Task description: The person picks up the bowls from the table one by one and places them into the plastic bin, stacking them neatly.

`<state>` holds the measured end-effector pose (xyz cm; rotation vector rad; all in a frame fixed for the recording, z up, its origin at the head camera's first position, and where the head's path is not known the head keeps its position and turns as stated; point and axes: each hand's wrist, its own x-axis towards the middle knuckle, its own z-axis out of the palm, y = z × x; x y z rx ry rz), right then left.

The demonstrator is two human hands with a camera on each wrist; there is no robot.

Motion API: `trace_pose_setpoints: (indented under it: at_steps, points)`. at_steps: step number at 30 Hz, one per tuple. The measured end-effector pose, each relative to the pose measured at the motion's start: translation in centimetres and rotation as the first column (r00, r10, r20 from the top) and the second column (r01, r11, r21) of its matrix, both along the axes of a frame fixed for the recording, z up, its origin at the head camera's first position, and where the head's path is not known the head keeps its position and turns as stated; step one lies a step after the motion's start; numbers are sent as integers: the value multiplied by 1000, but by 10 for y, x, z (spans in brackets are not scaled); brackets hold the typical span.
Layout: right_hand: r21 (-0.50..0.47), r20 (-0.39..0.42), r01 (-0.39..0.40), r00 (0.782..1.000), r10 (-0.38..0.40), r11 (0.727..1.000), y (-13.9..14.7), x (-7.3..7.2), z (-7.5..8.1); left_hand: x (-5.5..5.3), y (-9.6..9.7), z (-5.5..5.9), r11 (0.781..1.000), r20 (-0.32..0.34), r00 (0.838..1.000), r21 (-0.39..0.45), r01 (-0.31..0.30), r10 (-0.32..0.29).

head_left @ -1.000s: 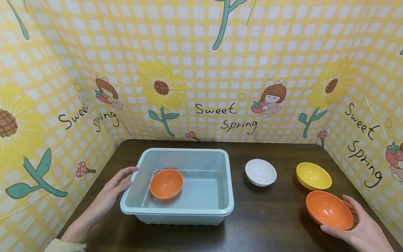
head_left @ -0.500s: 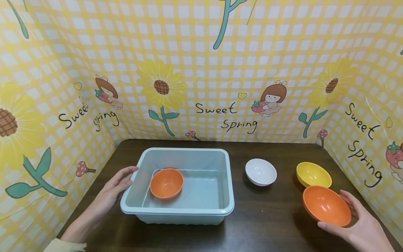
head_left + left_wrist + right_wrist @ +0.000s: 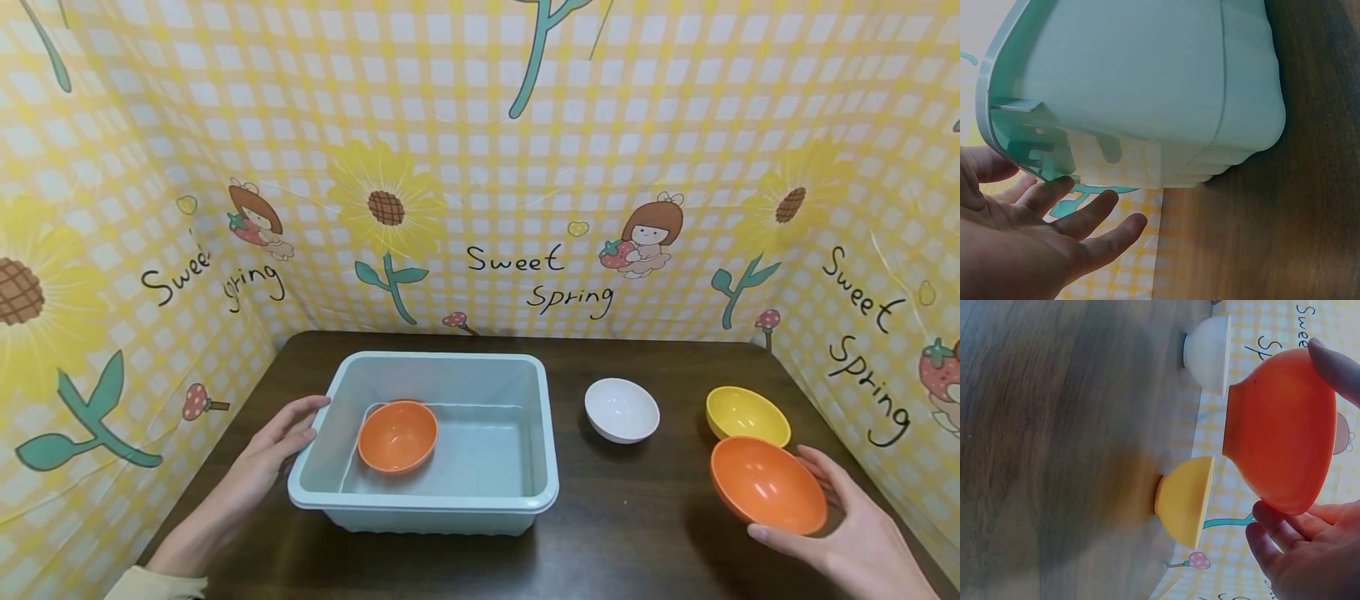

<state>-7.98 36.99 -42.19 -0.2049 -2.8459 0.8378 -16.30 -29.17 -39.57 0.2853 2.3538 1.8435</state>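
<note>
My right hand (image 3: pixel 851 533) holds an orange bowl (image 3: pixel 768 485) by its sides, thumb at the near edge and fingers at the far one. The right wrist view shows this bowl (image 3: pixel 1282 431) raised over the table, its foot ring clear of it. Just behind it in the head view, and partly covered by it, is a yellow bowl (image 3: pixel 746 412). My left hand (image 3: pixel 273 442) touches the left rim of a pale blue-green plastic tub (image 3: pixel 427 503). Its lower fingers (image 3: pixel 1113 240) spread loosely below the rim. A second orange bowl (image 3: pixel 397 437) sits inside the tub, towards its left.
A white bowl (image 3: pixel 621 411) stands on the dark wooden table (image 3: pixel 615 542) between the tub and the yellow bowl. Yellow checked cloth (image 3: pixel 480 183) with printed flowers hangs at the back and both sides of the table.
My right hand has lifted the orange bowl and shifted it slightly left and away, so it now overlaps the yellow bowl in the head view. My left hand and the tub have stayed put.
</note>
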Motion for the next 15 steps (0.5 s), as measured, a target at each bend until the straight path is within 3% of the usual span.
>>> trace_pose_setpoints:
  at_steps: [15]
  points:
    - [-7,31,2,1000,-2,1000,-12,-2,10,1,0,0,1000,-14,1000,3,12,-12]
